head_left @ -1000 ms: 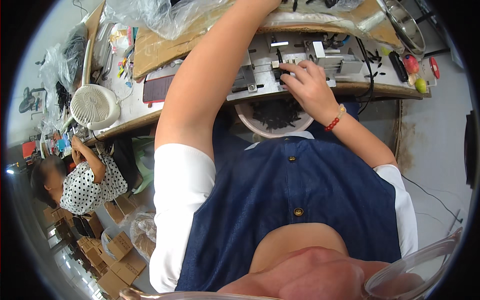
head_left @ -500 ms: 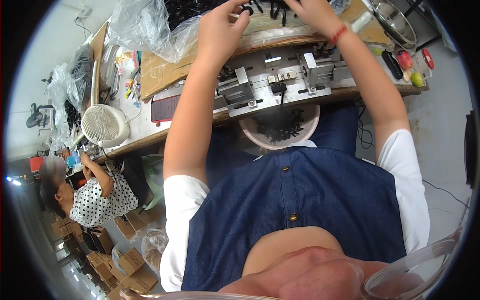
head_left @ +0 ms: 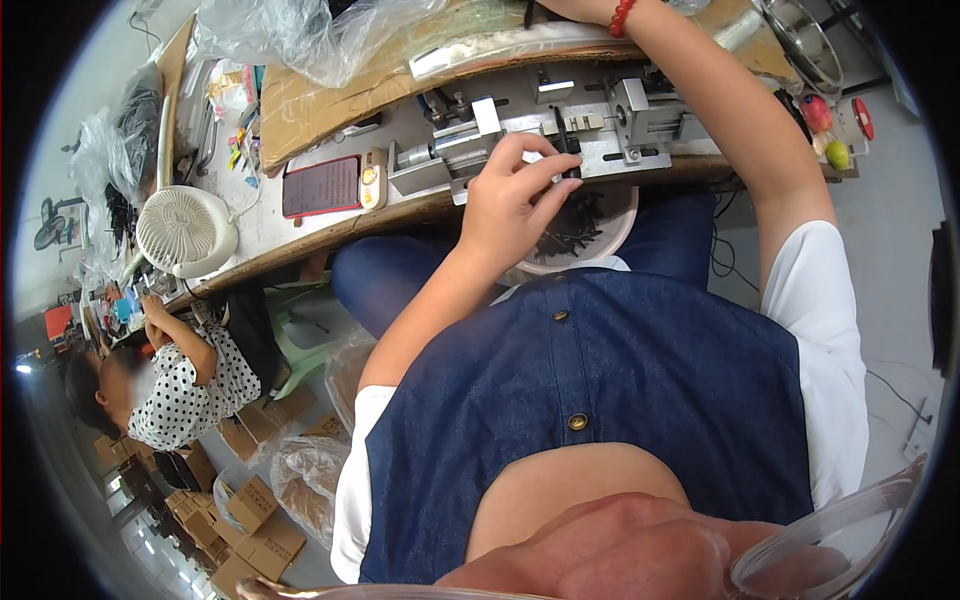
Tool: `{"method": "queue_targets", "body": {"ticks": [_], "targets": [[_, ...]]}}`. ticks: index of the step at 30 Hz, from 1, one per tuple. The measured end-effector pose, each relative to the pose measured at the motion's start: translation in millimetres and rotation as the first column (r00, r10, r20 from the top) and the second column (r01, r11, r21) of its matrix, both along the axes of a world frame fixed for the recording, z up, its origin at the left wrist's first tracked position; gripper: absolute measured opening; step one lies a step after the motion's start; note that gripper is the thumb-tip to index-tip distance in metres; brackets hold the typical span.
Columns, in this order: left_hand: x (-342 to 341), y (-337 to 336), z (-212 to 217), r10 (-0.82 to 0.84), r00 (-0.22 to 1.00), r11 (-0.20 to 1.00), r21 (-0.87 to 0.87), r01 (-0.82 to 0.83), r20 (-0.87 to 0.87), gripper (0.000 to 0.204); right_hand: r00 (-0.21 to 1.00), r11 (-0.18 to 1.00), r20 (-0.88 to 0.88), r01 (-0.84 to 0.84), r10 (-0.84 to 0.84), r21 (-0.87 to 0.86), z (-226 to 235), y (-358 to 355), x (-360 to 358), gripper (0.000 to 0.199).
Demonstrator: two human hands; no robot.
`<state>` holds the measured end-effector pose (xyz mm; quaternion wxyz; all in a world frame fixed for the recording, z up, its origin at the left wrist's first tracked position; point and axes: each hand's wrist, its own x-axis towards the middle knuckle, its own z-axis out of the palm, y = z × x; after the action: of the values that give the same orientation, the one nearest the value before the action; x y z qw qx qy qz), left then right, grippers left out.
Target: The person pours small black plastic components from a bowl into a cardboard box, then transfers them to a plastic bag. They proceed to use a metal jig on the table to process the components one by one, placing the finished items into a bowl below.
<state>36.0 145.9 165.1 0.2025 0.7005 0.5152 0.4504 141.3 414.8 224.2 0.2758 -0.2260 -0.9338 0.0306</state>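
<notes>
My left hand is closed in a pinch on a slim black plastic piece at the front middle of a metal clamping fixture. The piece stands across the fixture's small central blocks; whether it is seated there I cannot tell. Below that hand, a pale round basin holds many black pieces. My right hand reaches to the far side, with its fingers cut off by the upper edge. Close to it another thin black piece shows; whether the hand holds it is hidden.
A phone lies left of the fixture, with a white fan farther left. Cardboard and clear plastic film cover the bench's far side. A metal bowl is at the far right. A co-worker sits at left.
My left hand has come down from the far pile to the fixture, with a black piece in its fingers. My right hand sits higher, partly out of view. The view has shifted a little.
</notes>
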Motion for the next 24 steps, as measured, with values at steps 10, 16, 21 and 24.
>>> {"method": "queue_targets", "body": {"ticks": [10,16,21,24], "targets": [[10.5,15.4,-37.0,0.097,0.983,0.989,0.130,-0.077,-0.156,0.021,0.941,0.922,-0.201,0.314,-0.271,0.226,38.4,4.7,35.5,0.022],[14.7,13.8,-33.4,0.126,0.968,0.988,0.113,-0.103,-0.217,0.030,0.835,0.926,-0.544,-0.133,-0.088,-0.354,46.6,-6.4,51.4,0.020],[14.7,12.5,-29.2,0.124,0.970,0.989,0.100,-0.105,-0.211,0.035,0.786,0.788,-0.618,-0.372,-0.014,-0.491,43.1,-58.1,83.2,0.041],[9.3,10.8,-18.2,0.063,0.979,0.998,0.013,-0.061,-0.192,0.033,0.697,0.773,-0.717,-0.456,0.001,-0.442,15.7,-105.3,84.2,0.033]]}}
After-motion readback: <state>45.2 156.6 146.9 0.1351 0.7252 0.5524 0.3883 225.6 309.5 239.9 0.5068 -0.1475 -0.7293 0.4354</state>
